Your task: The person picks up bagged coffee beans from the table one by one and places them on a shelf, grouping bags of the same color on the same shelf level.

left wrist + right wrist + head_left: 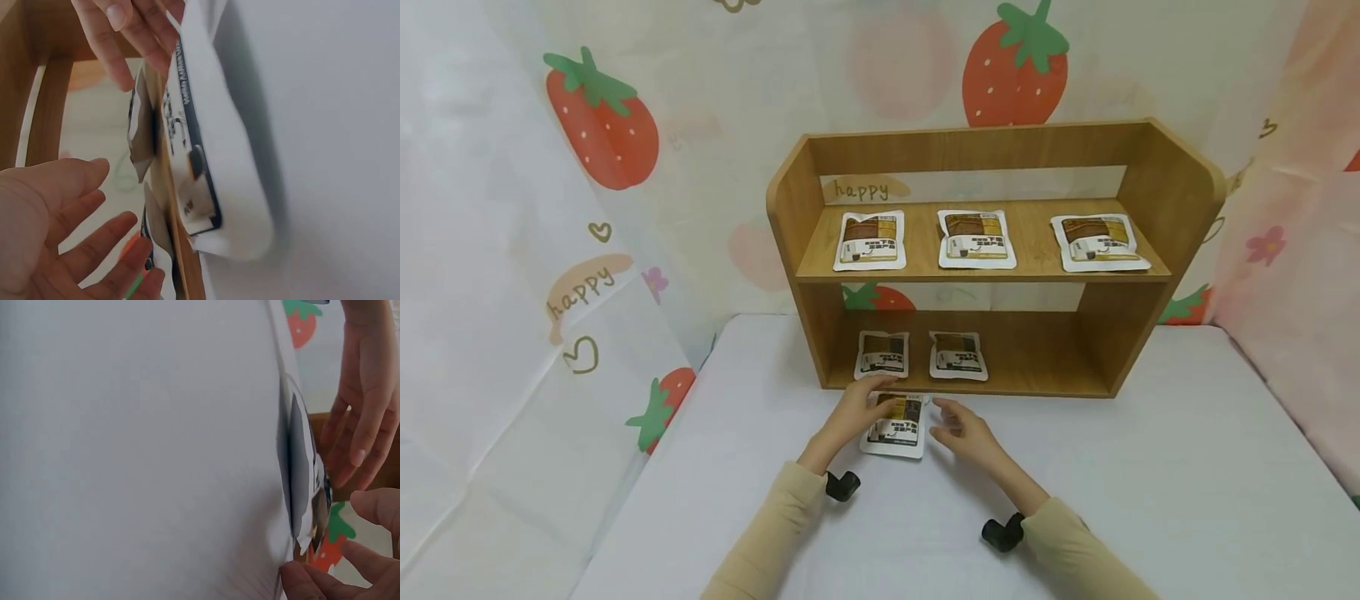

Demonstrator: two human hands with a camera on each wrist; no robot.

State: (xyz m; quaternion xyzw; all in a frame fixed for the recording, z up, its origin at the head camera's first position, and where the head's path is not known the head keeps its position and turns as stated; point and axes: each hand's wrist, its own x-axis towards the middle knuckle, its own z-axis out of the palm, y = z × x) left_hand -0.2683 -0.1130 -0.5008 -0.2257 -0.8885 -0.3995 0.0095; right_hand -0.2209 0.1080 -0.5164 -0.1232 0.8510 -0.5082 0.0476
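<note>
The packet [897, 425] lies flat on the white table [1150, 467], lower centre, just before the shelf [985, 250]. The left hand [861, 408] covers its upper left corner, fingers relaxed. The right hand [962, 432] hovers beside it, spread and holding nothing.

The packet [897, 425] between the hands is white with a brown-and-yellow panel and dark print. The five packets on the shelf [1172, 196] match it. The shelf is mid-brown wood grain. The counter [1150, 483] is plain white. The backdrop [595, 125] is pale with red, green-leafed strawberries. Both sleeves [767, 533] are beige.
</note>
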